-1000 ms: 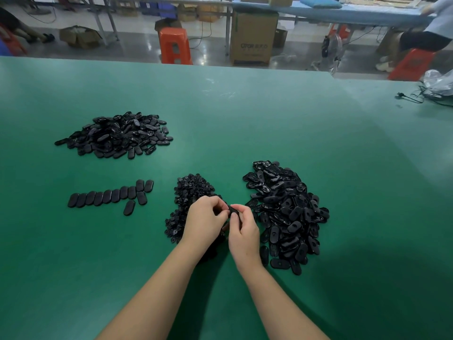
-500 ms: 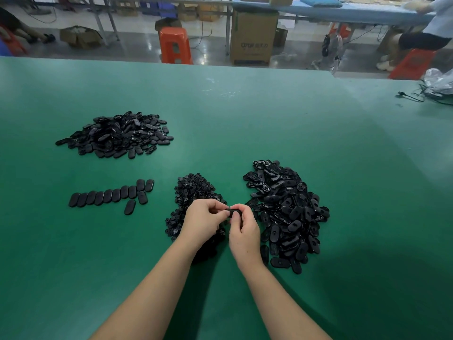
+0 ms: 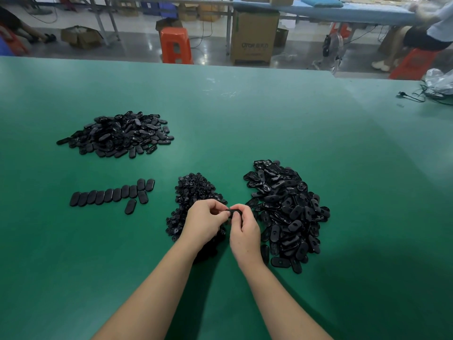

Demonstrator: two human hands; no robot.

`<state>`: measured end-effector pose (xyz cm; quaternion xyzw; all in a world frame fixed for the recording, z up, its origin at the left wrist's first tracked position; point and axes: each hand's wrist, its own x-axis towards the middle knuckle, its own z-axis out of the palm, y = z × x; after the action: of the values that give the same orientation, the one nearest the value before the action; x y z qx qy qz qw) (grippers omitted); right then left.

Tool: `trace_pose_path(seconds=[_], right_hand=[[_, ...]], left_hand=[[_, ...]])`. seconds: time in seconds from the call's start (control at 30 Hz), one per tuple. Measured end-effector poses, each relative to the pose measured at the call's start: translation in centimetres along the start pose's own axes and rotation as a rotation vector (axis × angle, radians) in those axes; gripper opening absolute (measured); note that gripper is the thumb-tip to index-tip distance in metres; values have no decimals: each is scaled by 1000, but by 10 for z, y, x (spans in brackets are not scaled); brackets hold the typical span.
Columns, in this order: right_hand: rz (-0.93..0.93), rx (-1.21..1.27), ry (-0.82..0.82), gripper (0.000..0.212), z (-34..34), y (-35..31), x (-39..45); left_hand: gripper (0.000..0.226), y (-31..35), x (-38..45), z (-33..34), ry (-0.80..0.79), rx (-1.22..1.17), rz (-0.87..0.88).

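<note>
Black against green, from the head camera: holds a small black oval piece point(image 3: 234, 212) just above the table point(image 3: 269, 114), between the two nearest heaps. Grips it with both hands at once: left hand point(image 3: 204, 220) with fingers point(image 3: 217, 206) curled and pinching the left end, right hand point(image 3: 245, 231) with fingers point(image 3: 239, 207) curled over the right end. Hides most of the piece behind thumbs and fingertips, so cannot tell of any insert already seated inside.

Shows, just behind the left hand, a heap of small black inserts point(image 3: 193, 190), and just beside the right hand a bigger heap of oval shells point(image 3: 286, 209). Has, farther left, a neat row of finished ovals point(image 3: 110, 195), touching side by side, with two more just below its right end. Has well beyond that a third loose heap point(image 3: 117, 134).

Looks like the joining step: pressing an insert into a shell, or checking the fit. Calls next for a firm squeeze until seated, then a reach to the left to lay the piece by the row, flat and lined up, without knocking its neighbours. Needs after that a fresh shell from the right and a fresh insert from the middle.
</note>
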<state>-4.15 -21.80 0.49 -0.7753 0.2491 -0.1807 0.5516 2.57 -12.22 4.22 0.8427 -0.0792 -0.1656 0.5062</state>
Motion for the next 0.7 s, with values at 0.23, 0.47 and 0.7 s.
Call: trace_pose_path(seconds=[0.23,0.47,0.7], right_hand=[[22,12,5,24,0,2,1],[35,47,33,16,0,4,3],[-9,50,43,17,-1,5,2]], left_hand=[[15,4,0,2,21,128,13],[7,10,-6,11,31,213,44],[8,8,-3,6,-5,130,50]])
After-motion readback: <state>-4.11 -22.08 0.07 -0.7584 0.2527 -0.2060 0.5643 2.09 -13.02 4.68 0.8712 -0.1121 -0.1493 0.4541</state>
